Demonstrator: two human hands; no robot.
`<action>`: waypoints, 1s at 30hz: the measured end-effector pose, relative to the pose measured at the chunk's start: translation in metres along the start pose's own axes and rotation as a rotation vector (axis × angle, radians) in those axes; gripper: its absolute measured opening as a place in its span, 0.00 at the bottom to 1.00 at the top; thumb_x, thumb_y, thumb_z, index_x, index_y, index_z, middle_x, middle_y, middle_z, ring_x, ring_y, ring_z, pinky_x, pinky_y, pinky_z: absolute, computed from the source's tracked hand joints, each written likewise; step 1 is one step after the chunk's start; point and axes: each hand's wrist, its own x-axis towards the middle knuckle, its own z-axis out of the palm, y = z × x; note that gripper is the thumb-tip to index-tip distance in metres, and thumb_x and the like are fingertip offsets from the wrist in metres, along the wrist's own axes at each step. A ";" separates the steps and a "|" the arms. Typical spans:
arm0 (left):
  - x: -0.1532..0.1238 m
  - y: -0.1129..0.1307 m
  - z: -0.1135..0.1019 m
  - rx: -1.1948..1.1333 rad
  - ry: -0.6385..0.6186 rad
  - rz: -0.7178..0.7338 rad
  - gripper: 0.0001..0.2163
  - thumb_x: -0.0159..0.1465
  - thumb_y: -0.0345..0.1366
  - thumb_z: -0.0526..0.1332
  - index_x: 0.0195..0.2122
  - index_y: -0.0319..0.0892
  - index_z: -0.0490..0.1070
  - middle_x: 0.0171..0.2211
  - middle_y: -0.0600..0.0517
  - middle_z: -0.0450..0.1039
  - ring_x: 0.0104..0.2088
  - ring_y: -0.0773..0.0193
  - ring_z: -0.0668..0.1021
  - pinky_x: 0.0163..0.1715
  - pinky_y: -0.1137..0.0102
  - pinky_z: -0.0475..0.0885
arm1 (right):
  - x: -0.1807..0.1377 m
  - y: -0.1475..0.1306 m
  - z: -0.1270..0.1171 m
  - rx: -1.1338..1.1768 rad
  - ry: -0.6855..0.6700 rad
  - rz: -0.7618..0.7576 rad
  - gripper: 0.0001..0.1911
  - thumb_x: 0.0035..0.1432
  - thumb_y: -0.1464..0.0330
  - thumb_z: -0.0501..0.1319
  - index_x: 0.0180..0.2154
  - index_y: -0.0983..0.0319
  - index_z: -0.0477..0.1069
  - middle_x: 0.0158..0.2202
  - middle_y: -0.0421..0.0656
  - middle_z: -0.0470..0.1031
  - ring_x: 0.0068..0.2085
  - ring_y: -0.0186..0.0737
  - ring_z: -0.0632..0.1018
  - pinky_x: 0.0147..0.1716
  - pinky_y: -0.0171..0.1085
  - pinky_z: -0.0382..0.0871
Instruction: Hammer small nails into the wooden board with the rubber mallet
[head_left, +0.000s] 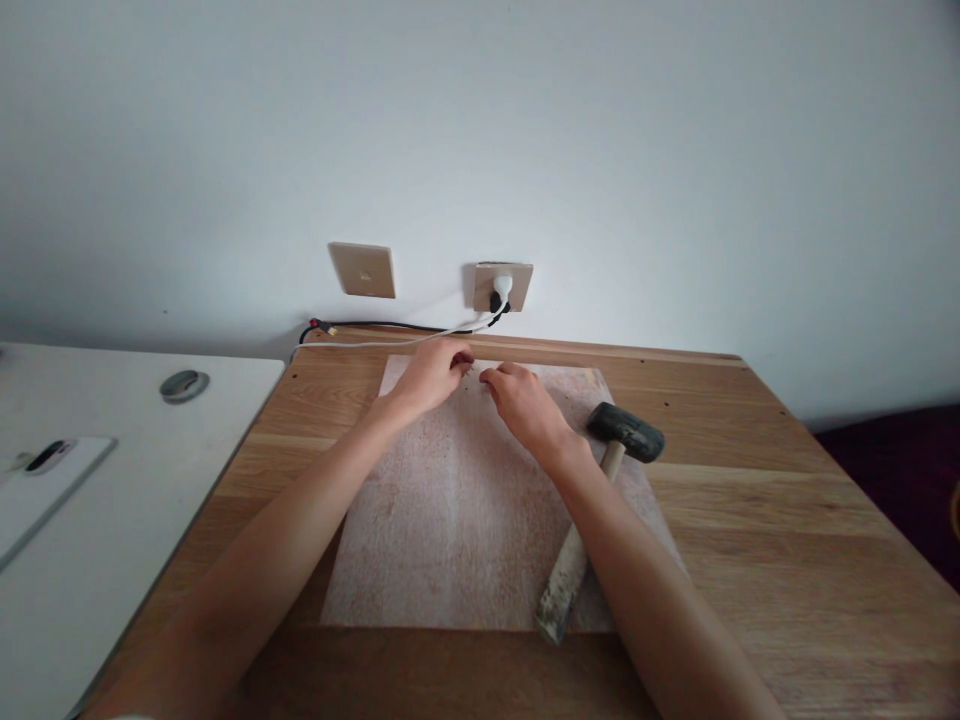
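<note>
My left hand reaches over the far edge of a pale, reddish-brown wooden board. Its thumb and fingers are pinched together, and whatever is between them is too small to make out. Close by on the right, my right hand has its fingers curled in, with the tips hidden or too small to read. Several tiny dark bits lie on the board between the hands. A mallet with a black head and worn wooden handle rests on the board's right side, its handle partly behind my right forearm.
The board lies on a wooden tabletop against a white wall. A white plug sits in a wall socket, with a white cable and a black cable running left along the table's back edge. A white desk adjoins on the left.
</note>
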 end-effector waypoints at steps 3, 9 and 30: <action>0.002 -0.008 0.001 -0.223 0.018 -0.120 0.06 0.58 0.24 0.67 0.29 0.42 0.78 0.29 0.52 0.80 0.34 0.60 0.80 0.44 0.64 0.74 | 0.000 -0.001 -0.001 0.013 0.014 -0.009 0.19 0.70 0.81 0.52 0.50 0.65 0.80 0.45 0.53 0.82 0.45 0.45 0.82 0.45 0.37 0.70; 0.003 -0.019 0.009 -0.508 -0.023 -0.215 0.03 0.60 0.31 0.69 0.32 0.40 0.77 0.29 0.51 0.79 0.32 0.64 0.80 0.40 0.65 0.77 | 0.001 0.000 -0.010 0.068 0.098 0.010 0.19 0.70 0.79 0.53 0.50 0.64 0.80 0.50 0.54 0.83 0.50 0.47 0.82 0.50 0.39 0.71; -0.006 0.043 0.026 -1.411 -0.200 -0.622 0.09 0.71 0.30 0.60 0.34 0.39 0.78 0.37 0.47 0.82 0.41 0.63 0.83 0.54 0.64 0.77 | -0.017 0.002 -0.060 0.174 0.151 -0.058 0.18 0.62 0.81 0.60 0.43 0.59 0.85 0.43 0.45 0.87 0.46 0.45 0.84 0.47 0.37 0.73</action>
